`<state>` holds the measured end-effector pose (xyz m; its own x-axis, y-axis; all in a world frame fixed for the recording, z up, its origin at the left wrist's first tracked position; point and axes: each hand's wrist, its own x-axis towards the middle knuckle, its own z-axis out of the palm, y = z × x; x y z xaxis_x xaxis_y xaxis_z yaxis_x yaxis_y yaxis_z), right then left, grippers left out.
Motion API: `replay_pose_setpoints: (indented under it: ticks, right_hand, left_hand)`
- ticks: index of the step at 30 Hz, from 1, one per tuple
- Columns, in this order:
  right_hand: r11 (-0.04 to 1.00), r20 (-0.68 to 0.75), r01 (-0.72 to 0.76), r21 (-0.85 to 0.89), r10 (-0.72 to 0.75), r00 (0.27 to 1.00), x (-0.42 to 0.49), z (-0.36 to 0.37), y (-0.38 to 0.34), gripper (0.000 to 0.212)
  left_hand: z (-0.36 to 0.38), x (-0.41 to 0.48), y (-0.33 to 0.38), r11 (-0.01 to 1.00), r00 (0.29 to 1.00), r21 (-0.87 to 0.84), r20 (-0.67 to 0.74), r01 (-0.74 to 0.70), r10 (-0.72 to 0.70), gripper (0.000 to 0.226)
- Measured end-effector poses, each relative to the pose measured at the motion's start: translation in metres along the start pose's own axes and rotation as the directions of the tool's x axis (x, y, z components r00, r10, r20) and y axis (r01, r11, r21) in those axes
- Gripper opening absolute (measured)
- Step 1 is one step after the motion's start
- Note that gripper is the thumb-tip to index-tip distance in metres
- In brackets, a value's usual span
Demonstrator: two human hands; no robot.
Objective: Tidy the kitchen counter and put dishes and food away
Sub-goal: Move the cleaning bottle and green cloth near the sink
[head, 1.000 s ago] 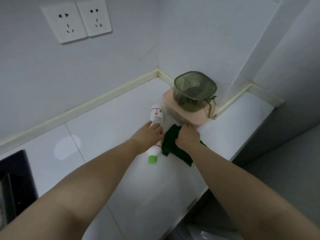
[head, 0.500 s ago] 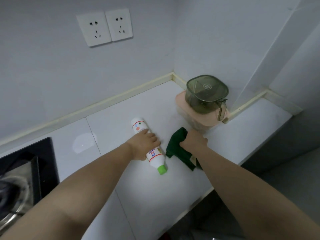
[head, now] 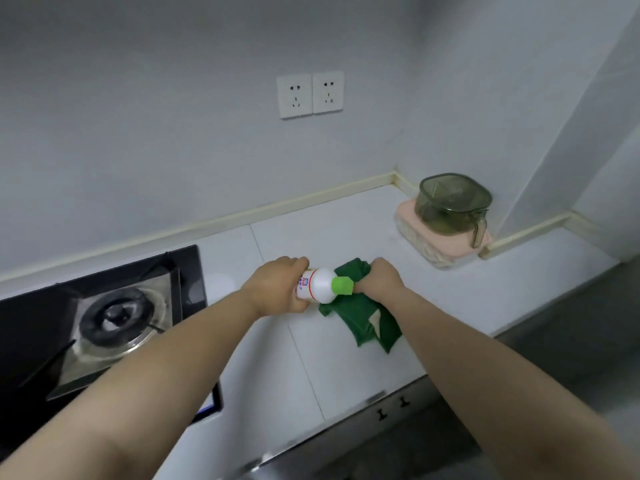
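Now the left hand (head: pixel 277 289) wraps its fingers around the white bottle (head: pixel 320 284) over the table (head: pixel 346 230). The right hand (head: pixel 379 280) squeezes the soft green cloth (head: pixel 360 320) lying there. The bottle looks light and smooth, so its fat middle seems best to hold.

Pale grey walls (head: pixel 173 116) met at the far right corner of the white table (head: pixel 346 358). Two white sockets (head: pixel 310 94) sat above its cream-trimmed back edge, a gas hob (head: pixel 114 317) at its left edge, and grey floor (head: pixel 571 323) beyond its front edge.
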<state>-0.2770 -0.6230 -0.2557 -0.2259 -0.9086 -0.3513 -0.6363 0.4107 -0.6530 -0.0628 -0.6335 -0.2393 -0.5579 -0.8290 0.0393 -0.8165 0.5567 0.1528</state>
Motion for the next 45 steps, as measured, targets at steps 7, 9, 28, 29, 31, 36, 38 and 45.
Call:
replay_pose_setpoints:
  ticks: [7,9,28,29,31,36,38,45]
  right_hand:
    - [0.991,0.028,0.131,0.02,-0.131,0.991,-0.097,0.042,-0.046,0.031]
    - [0.983,0.039,0.178,0.046,-0.179,0.983,-0.124,0.053,-0.056,0.026]
    - [0.902,0.447,0.188,0.389,-0.364,0.817,-0.323,0.256,-0.208,0.052]
    - [0.899,0.495,0.179,0.4,-0.377,0.783,-0.332,0.273,-0.223,0.052]
    - [0.903,0.595,0.141,0.405,-0.378,0.709,-0.348,0.309,-0.25,0.05]
    - [0.913,0.787,0.085,0.399,-0.388,0.479,-0.37,0.395,-0.321,0.027]
    - [0.911,0.834,0.048,0.41,-0.396,0.385,-0.374,0.421,-0.345,0.016]
    - [0.935,0.907,0.057,0.351,-0.355,0.228,-0.394,0.534,-0.445,0.026]
  left_hand:
    - [-0.033,-0.127,0.004,0.952,0.965,-0.248,-0.141,0.181,-0.22,0.05]
    - [-0.038,-0.162,0.006,0.93,0.944,-0.295,-0.177,0.221,-0.28,0.052]
    - [-0.085,-0.476,-0.06,0.457,0.485,-0.726,-0.193,0.514,-0.853,0.045]
    - [-0.086,-0.492,-0.073,0.426,0.448,-0.739,-0.187,0.522,-0.874,0.046]
    - [-0.088,-0.52,-0.098,0.363,0.379,-0.773,-0.173,0.52,-0.909,0.045]
    - [-0.097,-0.581,-0.17,0.225,0.217,-0.837,-0.131,0.499,-0.967,0.042]
    - [-0.103,-0.6,-0.198,0.203,0.175,-0.839,-0.13,0.505,-0.976,0.039]
    - [-0.129,-0.681,-0.298,0.097,0.04,-0.866,-0.09,0.491,-0.995,0.039]
